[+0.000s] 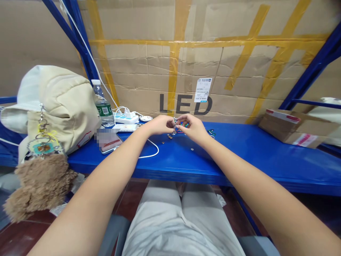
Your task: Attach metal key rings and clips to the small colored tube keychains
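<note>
**A:** What have the hands got?

**B:** Left hand (159, 125) and right hand (191, 128) are pinched almost shut, fingertips meeting over a tiny piece (174, 125). Which hand holds it, I can't tell.

**A:** What could go wrong?

**B:** A slip could drop it among the loose discs (169, 136) at six o'clock, or it could roll off the blue shelf (253, 153). The cable (157, 150) at seven could snag a wrist. The phone (110, 142) sits at eight, the bottle (102, 105) at ten.

Left hand (159, 125), right hand (192, 128) at tiny item (174, 126) — too small to tell — above blue shelf (261, 156).
</note>
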A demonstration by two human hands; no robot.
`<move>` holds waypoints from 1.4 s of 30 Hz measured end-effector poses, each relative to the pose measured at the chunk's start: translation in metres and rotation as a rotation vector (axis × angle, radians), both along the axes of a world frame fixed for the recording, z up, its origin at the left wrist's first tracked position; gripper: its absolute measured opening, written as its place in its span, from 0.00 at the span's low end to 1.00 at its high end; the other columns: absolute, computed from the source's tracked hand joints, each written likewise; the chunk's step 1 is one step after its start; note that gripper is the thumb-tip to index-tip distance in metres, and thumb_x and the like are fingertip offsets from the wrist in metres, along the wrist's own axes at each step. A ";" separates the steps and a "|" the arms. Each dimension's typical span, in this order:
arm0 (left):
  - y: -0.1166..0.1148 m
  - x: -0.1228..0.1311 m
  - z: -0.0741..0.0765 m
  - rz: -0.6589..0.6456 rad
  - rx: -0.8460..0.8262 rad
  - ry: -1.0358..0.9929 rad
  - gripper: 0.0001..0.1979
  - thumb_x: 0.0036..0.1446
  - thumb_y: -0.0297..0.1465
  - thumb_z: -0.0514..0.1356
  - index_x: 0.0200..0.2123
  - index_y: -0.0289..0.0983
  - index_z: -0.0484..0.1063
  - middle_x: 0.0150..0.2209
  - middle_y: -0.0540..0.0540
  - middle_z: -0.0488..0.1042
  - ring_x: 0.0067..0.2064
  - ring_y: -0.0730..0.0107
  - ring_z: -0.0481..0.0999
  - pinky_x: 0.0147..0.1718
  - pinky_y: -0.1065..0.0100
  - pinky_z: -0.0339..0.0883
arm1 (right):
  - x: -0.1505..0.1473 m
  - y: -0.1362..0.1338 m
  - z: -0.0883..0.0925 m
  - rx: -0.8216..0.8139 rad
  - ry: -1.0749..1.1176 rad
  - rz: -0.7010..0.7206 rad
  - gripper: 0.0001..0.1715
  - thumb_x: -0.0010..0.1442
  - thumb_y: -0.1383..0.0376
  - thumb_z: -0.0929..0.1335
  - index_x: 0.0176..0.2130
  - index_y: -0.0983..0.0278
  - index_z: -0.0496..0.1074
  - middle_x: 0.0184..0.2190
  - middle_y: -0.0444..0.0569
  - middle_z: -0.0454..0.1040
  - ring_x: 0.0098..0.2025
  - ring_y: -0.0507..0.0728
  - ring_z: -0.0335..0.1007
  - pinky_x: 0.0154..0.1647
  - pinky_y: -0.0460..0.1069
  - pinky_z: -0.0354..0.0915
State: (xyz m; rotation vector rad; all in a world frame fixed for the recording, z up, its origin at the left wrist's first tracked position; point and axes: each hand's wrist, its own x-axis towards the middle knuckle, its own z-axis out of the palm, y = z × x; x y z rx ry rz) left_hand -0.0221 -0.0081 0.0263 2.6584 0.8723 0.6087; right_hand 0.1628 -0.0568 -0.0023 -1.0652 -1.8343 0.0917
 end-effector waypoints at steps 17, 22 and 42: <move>0.006 -0.011 0.007 0.176 0.062 -0.046 0.09 0.50 0.30 0.61 0.36 0.34 0.74 0.36 0.45 0.79 0.38 0.69 0.76 0.38 0.69 0.68 | -0.012 0.013 -0.020 -0.163 -0.525 0.094 0.06 0.56 0.66 0.71 0.36 0.65 0.78 0.36 0.52 0.78 0.40 0.57 0.72 0.43 0.51 0.65; 0.009 -0.014 0.007 0.175 0.035 -0.097 0.10 0.50 0.32 0.61 0.36 0.34 0.74 0.37 0.45 0.79 0.38 0.69 0.77 0.39 0.68 0.69 | -0.010 0.014 -0.017 -0.236 -0.502 0.021 0.04 0.57 0.71 0.69 0.31 0.66 0.77 0.34 0.51 0.80 0.38 0.57 0.74 0.42 0.50 0.66; 0.005 0.000 -0.005 -0.009 -0.022 0.084 0.09 0.48 0.32 0.61 0.35 0.36 0.74 0.34 0.48 0.79 0.36 0.68 0.77 0.36 0.70 0.67 | 0.018 0.002 -0.001 -0.121 -0.003 0.103 0.13 0.50 0.69 0.69 0.39 0.65 0.74 0.34 0.49 0.77 0.35 0.54 0.74 0.40 0.52 0.72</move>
